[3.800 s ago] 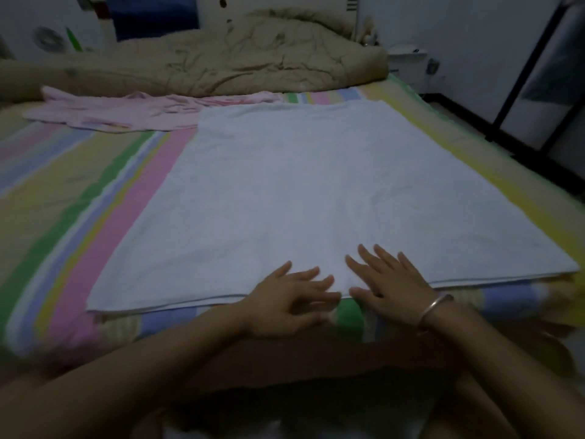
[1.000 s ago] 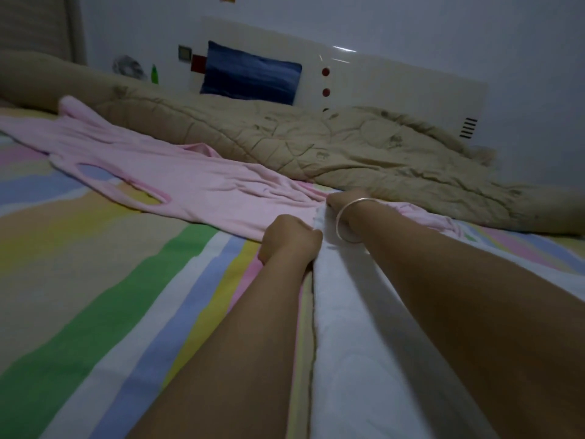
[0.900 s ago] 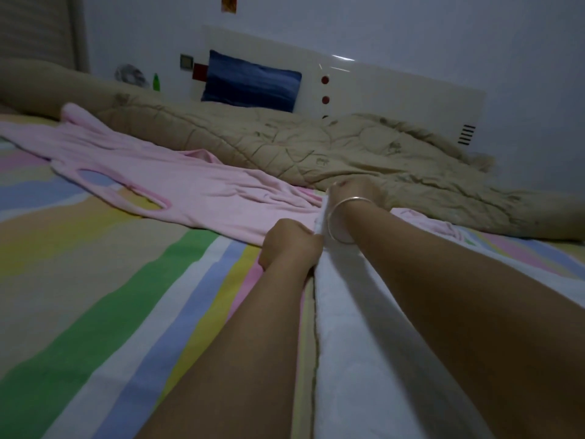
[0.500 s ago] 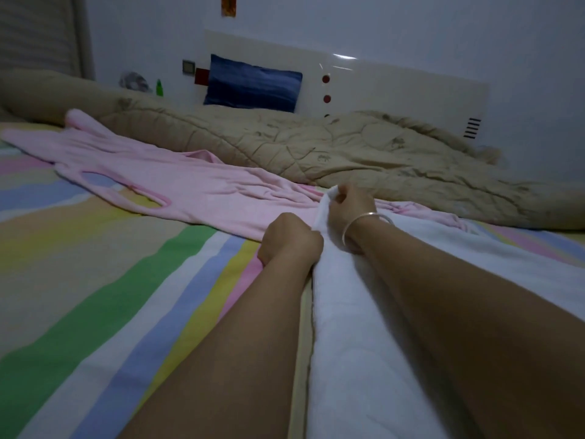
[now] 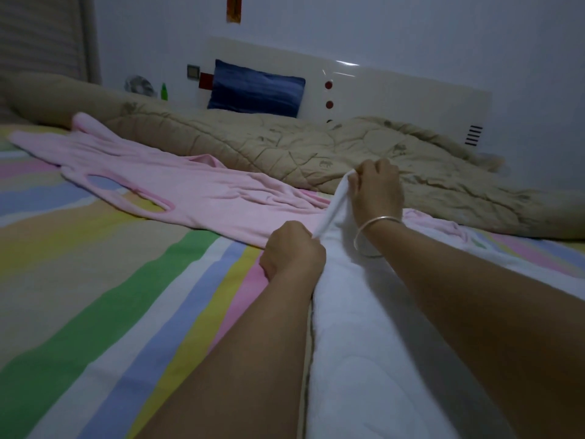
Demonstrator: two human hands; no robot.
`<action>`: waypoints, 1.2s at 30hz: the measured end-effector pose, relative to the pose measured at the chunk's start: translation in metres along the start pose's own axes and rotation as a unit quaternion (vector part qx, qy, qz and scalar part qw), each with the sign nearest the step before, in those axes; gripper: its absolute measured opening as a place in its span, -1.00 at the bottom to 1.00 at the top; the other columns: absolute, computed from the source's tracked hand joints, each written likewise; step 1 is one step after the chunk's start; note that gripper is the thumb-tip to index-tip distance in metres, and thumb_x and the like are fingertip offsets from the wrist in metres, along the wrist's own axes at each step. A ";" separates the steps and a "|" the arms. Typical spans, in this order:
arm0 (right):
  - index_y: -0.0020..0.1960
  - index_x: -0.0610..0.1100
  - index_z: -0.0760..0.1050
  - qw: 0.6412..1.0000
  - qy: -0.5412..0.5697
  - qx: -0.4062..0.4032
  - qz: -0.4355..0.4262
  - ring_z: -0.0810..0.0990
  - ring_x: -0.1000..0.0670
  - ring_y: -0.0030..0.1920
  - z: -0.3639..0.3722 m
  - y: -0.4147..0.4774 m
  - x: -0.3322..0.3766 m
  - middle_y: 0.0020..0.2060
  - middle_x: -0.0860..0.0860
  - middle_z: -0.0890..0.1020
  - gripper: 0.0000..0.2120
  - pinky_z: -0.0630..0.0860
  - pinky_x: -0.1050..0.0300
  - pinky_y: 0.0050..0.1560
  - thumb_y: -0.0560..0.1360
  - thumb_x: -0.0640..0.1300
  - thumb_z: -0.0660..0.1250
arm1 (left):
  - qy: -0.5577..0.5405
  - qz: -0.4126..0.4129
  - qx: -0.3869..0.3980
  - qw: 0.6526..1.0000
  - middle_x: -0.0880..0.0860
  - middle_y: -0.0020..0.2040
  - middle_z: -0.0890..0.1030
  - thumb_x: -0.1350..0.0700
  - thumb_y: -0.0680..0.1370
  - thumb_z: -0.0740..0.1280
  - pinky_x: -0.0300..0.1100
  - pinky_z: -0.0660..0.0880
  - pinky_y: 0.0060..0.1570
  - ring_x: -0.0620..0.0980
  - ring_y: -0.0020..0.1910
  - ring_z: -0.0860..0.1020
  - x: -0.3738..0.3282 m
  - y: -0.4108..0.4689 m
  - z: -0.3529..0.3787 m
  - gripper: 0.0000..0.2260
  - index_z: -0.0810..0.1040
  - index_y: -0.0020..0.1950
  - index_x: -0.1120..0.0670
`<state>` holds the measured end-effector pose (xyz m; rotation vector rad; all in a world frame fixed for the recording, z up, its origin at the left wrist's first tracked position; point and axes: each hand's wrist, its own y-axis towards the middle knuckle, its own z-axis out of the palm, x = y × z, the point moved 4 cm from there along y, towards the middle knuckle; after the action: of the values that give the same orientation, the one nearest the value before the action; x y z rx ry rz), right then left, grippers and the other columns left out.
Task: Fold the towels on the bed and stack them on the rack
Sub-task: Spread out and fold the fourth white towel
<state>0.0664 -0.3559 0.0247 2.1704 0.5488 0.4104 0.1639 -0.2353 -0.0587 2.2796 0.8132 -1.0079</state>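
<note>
A white headboard (image 5: 395,87) stands at the wall. A blue pillow (image 5: 256,88) covers its left part, with red dots (image 5: 329,85) just right of the pillow. A green bottle (image 5: 164,91) stands left of the headboard. Below the headboard lies a bunched tan quilt (image 5: 285,147), and nearer still a pink garment (image 5: 202,191).

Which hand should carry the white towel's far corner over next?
Right, probably: the right hand pinches a corner of the white towel, raised off the bed; the left hand grips its edge lower down.
</note>
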 end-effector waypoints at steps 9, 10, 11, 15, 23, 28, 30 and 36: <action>0.04 -0.17 0.51 0.983 0.047 -0.067 -0.164 0.53 -0.11 -0.11 -0.073 -0.003 0.009 -0.07 -0.13 0.57 -0.84 0.28 0.16 -0.20 0.59 -0.11 0.21 | 0.134 0.092 -0.063 0.985 0.08 0.18 0.58 0.06 0.60 0.24 -0.06 0.42 0.02 0.14 0.18 0.52 -0.019 -0.010 -0.008 -0.81 0.50 0.20 0.01; 0.00 -0.17 0.51 0.978 0.040 -0.072 -0.190 0.52 -0.10 -0.17 -0.082 -0.010 0.014 -0.10 -0.13 0.56 -0.87 0.27 0.16 -0.25 0.56 -0.12 0.25 | 0.131 0.098 -0.064 0.984 0.09 0.19 0.57 0.09 0.58 0.25 -0.04 0.43 0.04 0.14 0.19 0.52 -0.020 -0.010 -0.011 -0.77 0.47 0.23 0.02; -0.04 -0.17 0.52 0.974 0.027 -0.076 -0.214 0.51 -0.09 -0.22 -0.091 -0.020 0.019 -0.12 -0.12 0.55 -0.90 0.27 0.17 -0.32 0.51 -0.14 0.31 | 0.108 0.119 -0.064 0.985 0.09 0.22 0.54 0.10 0.55 0.27 -0.03 0.42 0.07 0.15 0.21 0.50 -0.022 -0.011 -0.014 -0.70 0.44 0.28 0.03; -0.12 -0.14 0.54 0.969 0.022 -0.058 -0.239 0.51 -0.10 -0.40 -0.129 -0.069 0.029 -0.17 -0.09 0.55 -0.89 0.20 0.19 -0.49 0.37 -0.22 0.44 | -0.081 0.290 -0.069 0.951 0.03 0.20 0.56 0.06 0.40 0.41 -0.07 0.43 0.11 0.08 0.18 0.49 -0.058 -0.041 -0.052 -0.48 0.41 0.36 -0.01; -0.13 -0.01 0.50 0.974 0.073 0.028 -0.214 0.52 0.03 -0.37 -0.221 -0.165 0.031 -0.24 0.05 0.49 -0.93 0.29 0.17 -0.59 0.43 -0.03 0.32 | -0.019 0.318 0.070 0.945 -0.12 -0.25 0.62 -0.16 0.30 0.14 -0.17 0.39 -0.34 -0.02 -0.27 0.59 -0.049 -0.167 -0.097 -0.66 0.37 0.07 -0.26; -0.11 -0.04 0.46 0.970 0.146 0.060 -0.186 0.52 0.03 -0.27 -0.274 -0.214 0.012 -0.21 0.04 0.50 -0.78 0.40 0.13 -0.44 0.57 0.07 0.16 | -0.036 0.315 0.079 0.945 -0.28 -0.32 0.61 -0.11 0.36 0.23 -0.25 0.48 -0.30 -0.26 -0.34 0.57 -0.055 -0.231 -0.138 -0.85 0.57 -0.17 -0.29; -0.06 -0.06 0.46 0.972 0.152 0.069 -0.167 0.53 -0.01 -0.19 -0.289 -0.226 -0.008 -0.15 0.01 0.53 -0.83 0.45 0.11 -0.27 0.53 0.04 0.22 | -0.071 0.310 0.053 0.947 -0.31 -0.27 0.62 -0.01 0.37 0.30 -0.31 0.47 -0.28 -0.33 -0.29 0.57 -0.067 -0.248 -0.158 -0.86 0.62 -0.23 -0.25; -0.13 -0.11 0.56 0.993 0.037 0.042 -0.102 0.56 -0.14 -0.11 -0.322 -0.240 -0.080 -0.06 -0.06 0.61 -0.90 0.41 0.01 0.06 0.37 -0.14 0.36 | -0.082 0.348 -0.020 0.934 -0.27 -0.25 0.63 0.08 0.39 0.36 -0.33 0.50 -0.28 -0.28 -0.28 0.58 -0.098 -0.288 -0.212 -0.87 0.68 -0.15 -0.10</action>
<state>-0.2105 -0.0539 0.0165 2.1583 0.8356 0.3634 0.0101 0.0713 0.0833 2.1478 -0.0648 -0.8055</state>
